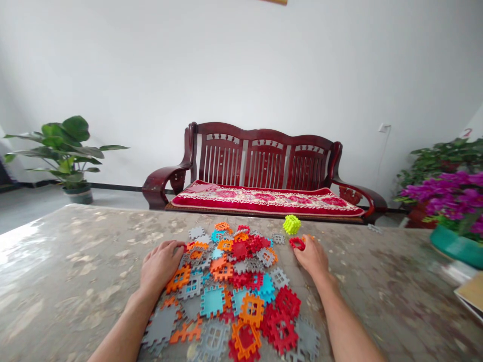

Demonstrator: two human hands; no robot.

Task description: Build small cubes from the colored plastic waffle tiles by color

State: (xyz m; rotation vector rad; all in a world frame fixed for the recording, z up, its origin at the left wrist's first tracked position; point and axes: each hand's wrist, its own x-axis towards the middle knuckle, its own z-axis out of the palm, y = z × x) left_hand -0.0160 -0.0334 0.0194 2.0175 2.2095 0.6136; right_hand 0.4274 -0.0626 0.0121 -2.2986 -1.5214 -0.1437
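Mottled grey-brown glossy counter (94, 256). Mid-counter, heap of flat square plastic pieces with toothed edges (239, 250), red, orange, blue, grey, some solid, some window-paned, lying between both grips. Left grip (162, 261): bare hand, palm down at heap's left edge; can't tell if holding. Yellow-green knobbly plastic block (292, 224) just beyond right grip (315, 257), bare hand pinching small red open-centred plastic piece (297, 244), right of heap.
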